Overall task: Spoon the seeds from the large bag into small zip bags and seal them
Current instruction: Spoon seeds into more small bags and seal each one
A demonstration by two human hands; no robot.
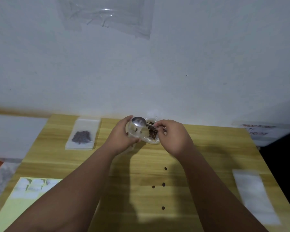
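The left hand (120,136) curled around a small clear bag (134,132), holding it upright at the far edge of the wooden table (141,190). The right hand (172,138) pinched the handle of a metal spoon (138,121), its bowl over the small bag's mouth. Just behind, the large bag (151,133) held brown seeds. A filled bag (82,134) lay to the left; loose seeds (163,184) dotted the table below a white wall (157,64).

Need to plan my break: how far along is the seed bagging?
One filled zip bag lies at the table's left. The left hand holds a small bag; the right hand tips the spoon over it. Seeds remain in the large bag, some spilled.
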